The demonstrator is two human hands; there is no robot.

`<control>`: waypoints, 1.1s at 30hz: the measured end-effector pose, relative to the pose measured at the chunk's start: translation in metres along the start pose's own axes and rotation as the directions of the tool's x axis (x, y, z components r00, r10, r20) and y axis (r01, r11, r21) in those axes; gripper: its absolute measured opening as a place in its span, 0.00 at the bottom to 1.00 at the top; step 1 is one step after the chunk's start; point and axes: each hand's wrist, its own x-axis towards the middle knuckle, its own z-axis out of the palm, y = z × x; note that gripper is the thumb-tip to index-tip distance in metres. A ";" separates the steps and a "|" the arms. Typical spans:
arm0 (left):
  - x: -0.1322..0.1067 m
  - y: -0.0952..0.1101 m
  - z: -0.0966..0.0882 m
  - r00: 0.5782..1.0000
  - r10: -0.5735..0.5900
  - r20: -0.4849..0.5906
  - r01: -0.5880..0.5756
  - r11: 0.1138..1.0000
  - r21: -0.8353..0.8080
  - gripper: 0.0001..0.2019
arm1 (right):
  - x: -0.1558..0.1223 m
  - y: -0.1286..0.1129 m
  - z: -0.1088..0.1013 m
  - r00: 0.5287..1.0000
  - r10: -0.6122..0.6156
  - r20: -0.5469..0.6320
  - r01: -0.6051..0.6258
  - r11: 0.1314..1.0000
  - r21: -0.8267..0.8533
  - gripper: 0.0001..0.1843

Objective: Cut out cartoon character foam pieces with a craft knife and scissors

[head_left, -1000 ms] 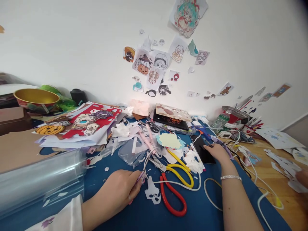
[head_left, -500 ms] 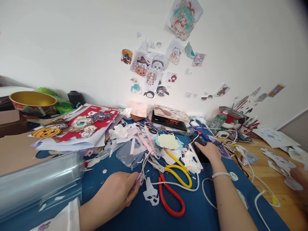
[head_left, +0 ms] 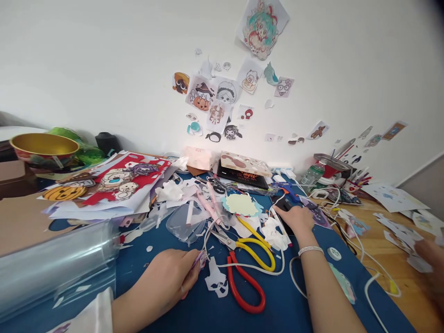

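My left hand (head_left: pixel 169 280) is closed, low over the blue table mat, pinching a small purple cutout (head_left: pixel 200 260) at the fingertips. A bit of pink shows under its lower fingers. My right hand (head_left: pixel 300 219) reaches over a dark, flat phone-like device (head_left: pixel 277 201), palm down. Its thumb is stretched left, close to the top end of a white pen (head_left: pixel 281 223); the other fingers are mostly hidden. Between my hands lie yellow-handled scissors (head_left: pixel 262 252), red-handled scissors (head_left: pixel 244 286), a white paper scrap (head_left: pixel 217 280) and a white cable (head_left: pixel 258 267).
A clear plastic roll (head_left: pixel 58 263) lies at left, below stacked paper cutouts (head_left: pixel 135 175). Crumpled scraps (head_left: pixel 173 190) and a pale-yellow note pad (head_left: pixel 242 205) fill the middle. A blue glue gun (head_left: pixel 293 193) and green bottle (head_left: pixel 314 173) stand behind. Another person's blurred hand (head_left: pixel 428 254) is at right.
My right hand has shifted slightly left over the dark device, its thumb now nearer the white pen. My left hand keeps its pinch. The view has drifted a little.
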 end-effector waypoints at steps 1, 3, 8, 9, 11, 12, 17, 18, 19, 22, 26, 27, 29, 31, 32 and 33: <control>0.000 0.000 0.000 1.000 0.000 -0.003 0.000 1.000 0.003 0.17 | -0.001 -0.001 0.002 1.000 0.008 -0.013 -0.008 1.000 -0.005 0.18; 0.000 0.000 0.000 1.000 0.001 -0.007 -0.001 1.000 0.004 0.17 | -0.002 -0.004 0.004 0.999 0.028 -0.041 -0.029 0.999 -0.014 0.18; 0.000 0.001 -0.001 1.000 0.009 -0.006 -0.009 1.000 -0.016 0.17 | -0.005 -0.012 0.010 0.992 0.071 -0.106 -0.075 0.997 -0.034 0.20; 0.000 0.001 -0.002 1.000 0.010 -0.003 -0.010 1.000 -0.022 0.17 | -0.005 -0.013 0.010 0.991 0.076 -0.114 -0.081 0.996 -0.038 0.20; -0.001 0.001 -0.002 1.000 0.008 0.003 -0.008 1.000 -0.028 0.16 | -0.006 -0.015 0.011 0.988 0.087 -0.128 -0.093 0.995 -0.047 0.20; -0.001 0.001 -0.002 1.000 0.003 0.003 -0.003 1.000 -0.027 0.16 | -0.006 -0.016 0.011 0.987 0.091 -0.133 -0.099 0.994 -0.051 0.20; 0.001 0.002 -0.002 1.000 -0.006 0.015 0.006 0.999 -0.035 0.16 | -0.006 -0.016 0.010 0.987 0.088 -0.136 -0.098 0.993 -0.065 0.20; 0.001 0.002 -0.002 1.000 -0.006 0.014 0.007 0.999 -0.034 0.16 | -0.005 -0.016 0.010 0.988 0.082 -0.132 -0.092 0.994 -0.066 0.20; 0.001 0.002 -0.002 1.000 -0.007 0.012 0.008 0.999 -0.032 0.16 | -0.005 -0.015 0.010 0.989 0.077 -0.129 -0.086 0.994 -0.065 0.20; 0.001 0.003 -0.003 1.000 -0.009 0.007 0.009 1.000 -0.028 0.16 | -0.005 -0.015 0.008 0.991 0.066 -0.115 -0.072 0.996 -0.054 0.20; 0.000 0.003 -0.005 1.000 -0.008 0.005 0.008 1.000 -0.026 0.17 | -0.004 -0.013 0.006 0.995 0.057 -0.083 -0.059 0.998 -0.025 0.19; 0.000 0.003 -0.005 1.000 -0.008 0.006 0.008 1.000 -0.027 0.17 | -0.003 -0.011 0.006 0.996 0.054 -0.070 -0.056 0.998 -0.015 0.19; 0.001 0.003 -0.005 1.000 -0.005 0.008 0.005 1.000 -0.030 0.16 | 0.001 -0.007 0.005 0.998 0.044 -0.037 -0.044 0.999 0.011 0.19; 0.001 0.002 -0.004 1.000 -0.005 0.009 0.005 1.000 -0.031 0.16 | 0.006 0.001 0.004 1.000 0.017 0.011 -0.018 0.999 0.049 0.18; 0.000 0.002 -0.003 1.000 -0.004 0.009 0.004 1.000 -0.031 0.16 | 0.009 0.006 0.003 0.999 -0.006 0.037 0.003 0.997 0.073 0.18; 0.000 0.001 -0.002 1.000 -0.003 0.009 0.004 1.000 -0.031 0.16 | 0.013 0.011 0.003 0.998 -0.035 0.061 0.029 0.994 0.102 0.17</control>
